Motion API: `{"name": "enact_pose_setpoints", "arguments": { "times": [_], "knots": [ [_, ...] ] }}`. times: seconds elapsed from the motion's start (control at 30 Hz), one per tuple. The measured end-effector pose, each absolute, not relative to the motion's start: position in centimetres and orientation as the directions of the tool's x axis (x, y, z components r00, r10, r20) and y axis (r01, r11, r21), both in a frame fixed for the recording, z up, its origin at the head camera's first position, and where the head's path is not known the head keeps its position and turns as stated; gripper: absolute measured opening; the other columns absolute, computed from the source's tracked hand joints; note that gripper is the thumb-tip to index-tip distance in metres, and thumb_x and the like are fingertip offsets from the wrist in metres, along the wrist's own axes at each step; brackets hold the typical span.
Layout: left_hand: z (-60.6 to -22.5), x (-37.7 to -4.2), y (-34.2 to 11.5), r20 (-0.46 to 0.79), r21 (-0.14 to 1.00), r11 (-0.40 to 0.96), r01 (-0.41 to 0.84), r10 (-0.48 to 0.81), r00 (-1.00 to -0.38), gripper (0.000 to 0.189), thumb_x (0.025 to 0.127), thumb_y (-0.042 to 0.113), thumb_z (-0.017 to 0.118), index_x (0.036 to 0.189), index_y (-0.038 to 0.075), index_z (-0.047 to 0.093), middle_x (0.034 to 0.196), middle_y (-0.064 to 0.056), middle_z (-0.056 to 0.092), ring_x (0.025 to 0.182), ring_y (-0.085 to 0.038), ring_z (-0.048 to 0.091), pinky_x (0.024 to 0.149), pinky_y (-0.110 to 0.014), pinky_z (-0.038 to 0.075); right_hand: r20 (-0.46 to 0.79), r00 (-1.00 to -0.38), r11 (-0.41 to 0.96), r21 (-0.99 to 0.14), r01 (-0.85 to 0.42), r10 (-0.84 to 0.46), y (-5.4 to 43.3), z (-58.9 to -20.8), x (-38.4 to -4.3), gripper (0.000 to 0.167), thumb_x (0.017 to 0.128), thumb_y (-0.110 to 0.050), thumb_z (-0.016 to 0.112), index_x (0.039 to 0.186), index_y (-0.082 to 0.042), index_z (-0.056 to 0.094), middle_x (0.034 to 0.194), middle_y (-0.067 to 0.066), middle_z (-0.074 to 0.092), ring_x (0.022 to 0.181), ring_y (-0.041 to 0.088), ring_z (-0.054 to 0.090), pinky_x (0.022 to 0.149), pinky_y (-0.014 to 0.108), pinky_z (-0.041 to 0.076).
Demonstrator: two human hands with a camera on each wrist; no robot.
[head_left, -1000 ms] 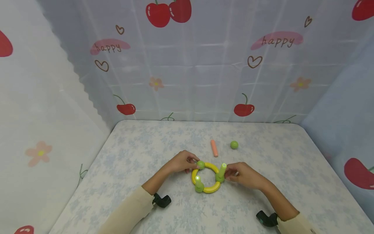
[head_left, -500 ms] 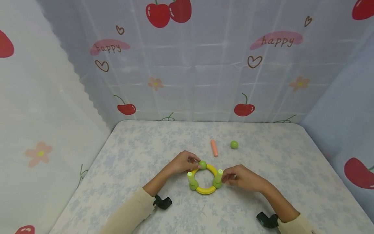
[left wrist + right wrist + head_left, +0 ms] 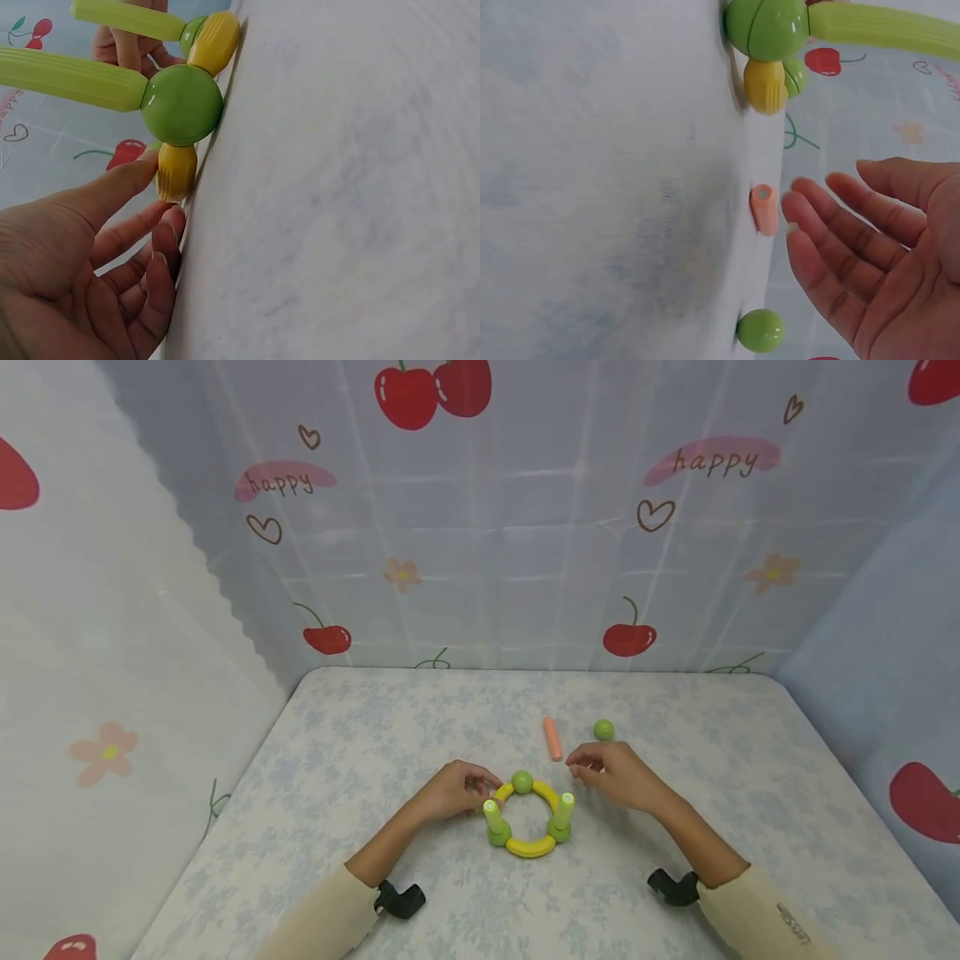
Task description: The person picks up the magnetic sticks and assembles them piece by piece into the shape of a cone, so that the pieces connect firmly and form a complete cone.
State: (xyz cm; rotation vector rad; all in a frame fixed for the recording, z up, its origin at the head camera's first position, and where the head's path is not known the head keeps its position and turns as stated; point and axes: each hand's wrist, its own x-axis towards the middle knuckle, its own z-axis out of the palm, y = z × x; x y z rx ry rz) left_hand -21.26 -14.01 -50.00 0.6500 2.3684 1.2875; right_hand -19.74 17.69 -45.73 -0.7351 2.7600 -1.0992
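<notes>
A ring of yellow curved rods joined by green balls lies flat on the table. Two light green rods stand up from its two nearer balls. At the ring's left side my left hand pinches a yellow curved rod between thumb and fingers. My right hand hovers beyond the ring's right side, its fingers loosely bent and holding nothing. Close to its fingertips lies an orange stick, whose hollow end shows in the right wrist view. A loose green ball sits just behind that hand.
The table has a pale mottled blue top with rounded far corners. Printed curtains hang at the back and both sides. A black wrist camera sits by each sleeve.
Over the last second the ring turned slightly clockwise. My right hand has left it and moved away toward the orange stick. My left hand slid from the far green ball to the yellow curved rod.
</notes>
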Motion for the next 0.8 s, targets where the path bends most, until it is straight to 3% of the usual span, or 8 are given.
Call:
{"name": "enact_pose_setpoints", "arguments": {
  "times": [0.3,0.8],
  "knots": [
    [-50.3,-21.2,-14.2,-0.072,0.842,0.482,0.243,0.546,-0.835,0.031,0.09,0.028,0.081,0.115,0.011,0.076,0.083,0.003,0.069,0.054,-0.014,0.06,0.052,-0.028,0.053,0.125,-0.931,0.729,-0.589,-0.349,-0.344,15.3,-45.3,-23.3,0.017,0.095,-0.016,0.073,0.107,-0.004,0.074,0.091,0.004,0.072,0.079,0.019,0.065,0.065,0.033,0.054],
    [-50.3,-20.9,-14.0,-0.072,0.853,0.47,0.227,0.537,-0.841,0.029,0.09,0.027,0.081,0.113,0.01,0.077,0.081,0.003,0.069,0.056,-0.015,0.06,0.052,-0.028,0.052,-0.088,-0.975,0.835,-0.535,-0.126,-0.204,13.3,-46.9,-26.7,0.038,0.09,-0.024,0.079,0.112,0.004,0.068,0.099,0.013,0.069,0.077,0.021,0.061,0.061,0.031,0.052]
  ]
}}
